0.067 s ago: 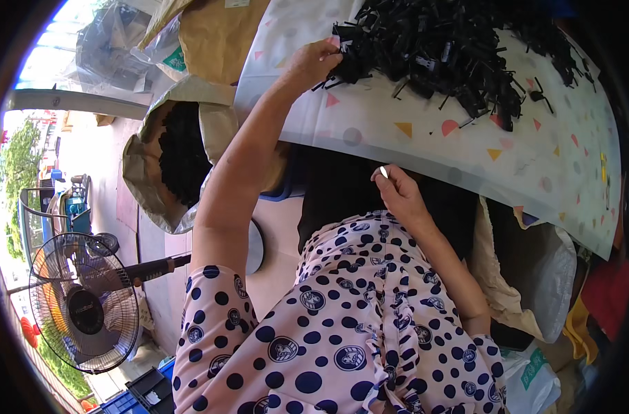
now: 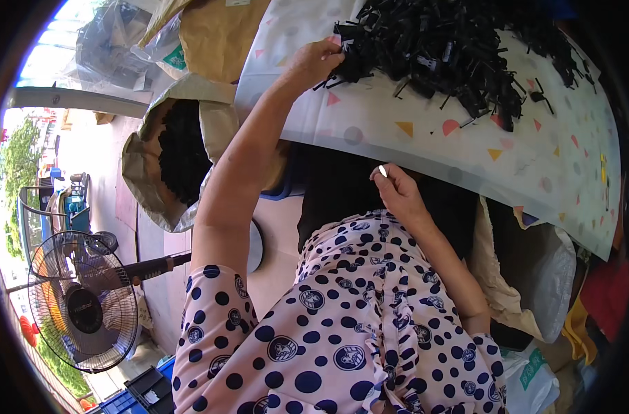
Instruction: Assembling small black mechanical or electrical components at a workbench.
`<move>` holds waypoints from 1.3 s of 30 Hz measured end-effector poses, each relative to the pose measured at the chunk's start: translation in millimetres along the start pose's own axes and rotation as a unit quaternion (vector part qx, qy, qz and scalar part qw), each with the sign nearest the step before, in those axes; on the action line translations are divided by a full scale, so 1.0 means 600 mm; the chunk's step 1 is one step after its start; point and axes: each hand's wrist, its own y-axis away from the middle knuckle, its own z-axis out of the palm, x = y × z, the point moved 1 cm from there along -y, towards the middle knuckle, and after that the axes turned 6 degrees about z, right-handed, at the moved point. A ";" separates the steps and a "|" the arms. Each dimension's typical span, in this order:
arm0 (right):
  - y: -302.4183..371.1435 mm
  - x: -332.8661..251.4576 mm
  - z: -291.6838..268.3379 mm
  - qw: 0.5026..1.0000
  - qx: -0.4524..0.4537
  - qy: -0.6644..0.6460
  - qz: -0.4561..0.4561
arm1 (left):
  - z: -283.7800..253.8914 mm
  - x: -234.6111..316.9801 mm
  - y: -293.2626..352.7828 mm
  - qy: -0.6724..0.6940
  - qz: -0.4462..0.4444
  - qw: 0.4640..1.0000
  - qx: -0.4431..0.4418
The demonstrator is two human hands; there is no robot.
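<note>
Free strip of tabletop [image 2: 370, 114] along its near edge, edge just beyond right hand [image 2: 401, 194], heap of black parts [image 2: 438, 62] blocking farther in, 1 loose part [image 2: 537, 95] rightward

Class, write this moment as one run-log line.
left hand: at edge of black parts pile | right hand: holding small white object | surface: patterned tablecloth

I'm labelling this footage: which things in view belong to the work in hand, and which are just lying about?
Seemingly in the work:
black parts heaped on the table, at the left hand
small white piece in the right hand
perhaps the open sack with black contents

Seemingly just lying about:
fan
blue crate
brown paper sack
</note>
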 end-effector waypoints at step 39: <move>0.013 -0.055 -0.033 0.997 -0.028 -0.072 0.006 | 0.120 0.190 0.321 0.637 -0.255 0.724 -0.070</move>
